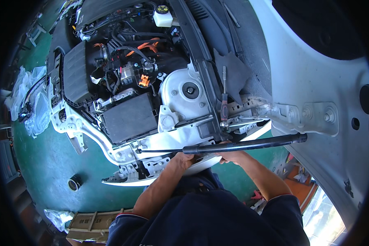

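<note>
Both hands sit at the centre of the frame, under the black gas strut (242, 145) that runs from the raised white hood (315, 74) at right toward the car's front edge. The left hand (183, 159) and right hand (233, 156) look curled at the strut's thick barrel; how firmly, I cannot tell. The strut's right end seems seated on its bracket; its thin rod end, lower centre, looks not yet fixed. A screwdriver (224, 104) rests just above.

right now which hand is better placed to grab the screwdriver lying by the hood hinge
Right. The right hand sits under the gas strut, almost directly below the screwdriver. The left hand is farther from it, toward the strut's thin rod end.
</note>
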### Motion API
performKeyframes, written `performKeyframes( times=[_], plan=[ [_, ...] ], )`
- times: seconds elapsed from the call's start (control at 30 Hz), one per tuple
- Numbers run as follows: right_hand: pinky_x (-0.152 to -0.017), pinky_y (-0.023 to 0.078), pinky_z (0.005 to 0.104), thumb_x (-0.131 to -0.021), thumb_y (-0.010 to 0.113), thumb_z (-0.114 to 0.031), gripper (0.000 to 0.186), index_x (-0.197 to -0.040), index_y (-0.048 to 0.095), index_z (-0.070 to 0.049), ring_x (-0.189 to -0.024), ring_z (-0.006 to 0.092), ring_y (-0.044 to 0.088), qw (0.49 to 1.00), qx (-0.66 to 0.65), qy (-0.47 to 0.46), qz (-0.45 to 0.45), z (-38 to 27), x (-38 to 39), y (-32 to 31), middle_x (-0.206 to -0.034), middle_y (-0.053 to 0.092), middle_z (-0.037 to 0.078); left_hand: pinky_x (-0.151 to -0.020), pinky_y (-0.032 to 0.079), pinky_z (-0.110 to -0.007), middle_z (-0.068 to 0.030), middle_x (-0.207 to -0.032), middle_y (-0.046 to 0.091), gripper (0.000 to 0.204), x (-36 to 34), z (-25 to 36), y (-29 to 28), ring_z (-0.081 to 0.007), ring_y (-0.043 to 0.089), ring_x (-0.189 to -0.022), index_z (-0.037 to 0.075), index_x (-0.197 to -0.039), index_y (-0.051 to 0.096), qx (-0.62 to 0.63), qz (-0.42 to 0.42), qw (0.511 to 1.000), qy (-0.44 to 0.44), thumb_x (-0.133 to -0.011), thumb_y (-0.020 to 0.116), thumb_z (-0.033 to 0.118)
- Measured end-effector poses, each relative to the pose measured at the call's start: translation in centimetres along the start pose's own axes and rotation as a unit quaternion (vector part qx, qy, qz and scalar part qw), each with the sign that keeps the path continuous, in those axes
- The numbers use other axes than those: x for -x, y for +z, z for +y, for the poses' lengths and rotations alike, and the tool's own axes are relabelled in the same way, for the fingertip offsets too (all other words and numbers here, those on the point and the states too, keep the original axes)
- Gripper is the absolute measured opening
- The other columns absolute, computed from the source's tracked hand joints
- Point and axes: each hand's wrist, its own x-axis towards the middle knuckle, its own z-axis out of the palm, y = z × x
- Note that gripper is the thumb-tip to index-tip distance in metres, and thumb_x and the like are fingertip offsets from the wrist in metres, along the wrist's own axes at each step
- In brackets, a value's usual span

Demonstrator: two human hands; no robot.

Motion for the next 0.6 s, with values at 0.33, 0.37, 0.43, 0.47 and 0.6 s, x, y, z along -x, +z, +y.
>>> performKeyframes(
  times=[0.33,0.37,0.43,0.47,0.6],
  plan=[
    [-0.083,0.059,0.0486,-0.095,0.074,-0.021,0.037,-0.126,0.068,-0.003,-0.097,0.0399,0.071,0.859,0.267,-0.316,0.302,2.1,5.9,0.4,-0.115,0.07,0.019,-0.088,0.06,-0.044,-0.0158,-0.114,0.072,0.032,-0.3,0.0,0.1,-0.0307,0.071,-0.099,0.001,-0.12,0.068,-0.01,0.001,1.0,-0.004,-0.091,0.066,-0.012],
    [-0.087,0.057,0.0508,-0.093,0.075,-0.02,0.041,-0.129,0.067,-0.003,-0.101,0.042,0.07,0.885,0.228,-0.269,0.303,1.9,6.1,0.1,-0.118,0.069,0.021,-0.088,0.06,-0.044,-0.016,-0.114,0.072,0.032,-0.5,0.0,0.0,-0.0309,0.071,-0.099,0.001,-0.12,0.068,-0.011,0.0,1.0,-0.005,-0.091,0.066,-0.013],
    [-0.086,0.057,0.0509,-0.092,0.077,-0.023,0.047,-0.132,0.066,-0.003,-0.103,0.0411,0.07,0.817,0.207,-0.355,0.404,0.9,5.5,-0.3,-0.121,0.067,0.02,-0.089,0.06,-0.045,-0.0164,-0.115,0.072,0.033,-0.6,0.0,0.0,-0.0314,0.071,-0.1,0.001,-0.121,0.068,-0.017,0.0,1.0,-0.004,-0.091,0.065,-0.013],
    [-0.085,0.057,0.0509,-0.091,0.078,-0.024,0.049,-0.134,0.065,-0.003,-0.104,0.0407,0.07,0.79,0.18,-0.381,0.445,0.2,4.9,-0.3,-0.122,0.066,0.019,-0.089,0.06,-0.045,-0.0165,-0.115,0.072,0.033,-0.6,-0.1,0.0,-0.0316,0.071,-0.1,0.0,-0.121,0.067,-0.021,0.0,1.0,-0.003,-0.091,0.065,-0.013],
    [-0.097,0.054,0.0513,-0.089,0.083,-0.027,0.071,-0.145,0.054,0.004,-0.117,0.0472,0.066,0.755,0.24,-0.372,0.484,-1.2,3.1,0.3,-0.127,0.064,0.026,-0.09,0.061,-0.046,-0.0172,-0.117,0.071,0.034,0.1,0.2,0.4,-0.0324,0.071,-0.102,0.0,-0.123,0.067,-0.041,0.01,0.999,0.008,-0.091,0.064,-0.014]
  ],
)
